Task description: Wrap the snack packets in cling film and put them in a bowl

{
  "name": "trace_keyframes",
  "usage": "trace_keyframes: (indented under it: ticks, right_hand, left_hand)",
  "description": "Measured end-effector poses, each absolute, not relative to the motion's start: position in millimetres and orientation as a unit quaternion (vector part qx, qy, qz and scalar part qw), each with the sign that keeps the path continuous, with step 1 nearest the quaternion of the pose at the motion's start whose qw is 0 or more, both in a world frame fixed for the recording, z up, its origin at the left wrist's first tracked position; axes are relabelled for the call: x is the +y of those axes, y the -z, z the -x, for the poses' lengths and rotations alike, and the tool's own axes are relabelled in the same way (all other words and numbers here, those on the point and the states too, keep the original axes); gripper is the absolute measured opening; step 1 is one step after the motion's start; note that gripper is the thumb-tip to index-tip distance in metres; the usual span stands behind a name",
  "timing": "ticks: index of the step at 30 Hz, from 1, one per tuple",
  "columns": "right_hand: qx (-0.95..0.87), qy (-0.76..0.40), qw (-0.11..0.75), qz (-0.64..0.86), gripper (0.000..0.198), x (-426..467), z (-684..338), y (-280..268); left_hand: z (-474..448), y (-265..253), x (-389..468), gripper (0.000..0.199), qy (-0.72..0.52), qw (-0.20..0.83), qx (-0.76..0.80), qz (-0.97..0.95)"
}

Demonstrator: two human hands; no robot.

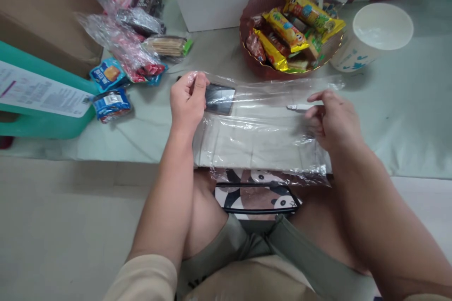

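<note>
A clear plastic bag [261,124] lies spread across the near edge of the table, its lower part hanging over the edge. My left hand [189,96] is closed on the bag's upper left corner. A dark smartphone [221,99] lies beside that hand, partly hidden by its fingers and the film. In my right hand [334,117] is a small utility knife [298,107], its blade pointing left above the bag. Blur softens the fingertips of this hand.
A red bowl [247,59] of packaged snacks stands at the back beside a white paper cup [383,28]. Wrapped snacks [111,75] and crumpled plastic packaging [123,47] lie at left, near a green container [45,99]. A panda-patterned item [254,197] sits below the table edge.
</note>
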State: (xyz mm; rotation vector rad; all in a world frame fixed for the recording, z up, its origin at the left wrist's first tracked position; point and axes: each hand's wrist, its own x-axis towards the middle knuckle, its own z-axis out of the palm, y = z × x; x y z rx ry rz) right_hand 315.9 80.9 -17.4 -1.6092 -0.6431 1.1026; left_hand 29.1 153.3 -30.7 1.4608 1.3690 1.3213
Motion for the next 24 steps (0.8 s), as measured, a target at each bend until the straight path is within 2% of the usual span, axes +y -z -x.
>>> trace_keyframes:
  ticks: [4,6,8,12,15,20,22,24]
  right_hand:
    - [-0.342,-0.372,0.57,0.648,0.055,77.1,-316.9,23.2]
    - [-0.366,-0.358,0.607,0.608,0.047,75.5,-318.0,25.1]
    - [-0.379,-0.383,0.62,0.571,0.031,74.2,-319.3,26.5]
    - [-0.414,-0.413,0.58,0.567,0.018,73.0,-319.7,27.7]
    - [-0.404,-0.352,0.616,0.578,0.01,74.0,-318.2,25.8]
    - [-0.38,-0.297,0.674,0.56,0.011,75.0,-318.2,21.6]
    - [-0.377,-0.282,0.685,0.556,0.011,74.5,-319.3,21.4]
    - [-0.375,-0.267,0.693,0.554,0.01,73.8,-321.0,22.1]
  left_hand:
    - [-30.0,27.2,151.8,0.046,-0.524,0.385,0.526,-0.548]
    - [-29.7,25.7,150.9,0.046,-0.526,0.396,0.528,-0.536]
    - [-29.0,26.4,151.6,0.045,-0.531,0.407,0.524,-0.528]
    - [-26.2,29.9,155.6,0.042,-0.565,0.436,0.482,-0.508]
    - [-23.8,23.6,152.8,0.049,-0.545,0.528,0.433,-0.487]
    - [-23.7,3.6,136.1,0.067,-0.382,0.69,0.383,-0.482]
    - [-26.4,2.3,132.1,0.057,-0.305,0.698,0.402,-0.508]
    - [-30.3,5.6,131.7,0.037,-0.278,0.674,0.439,-0.525]
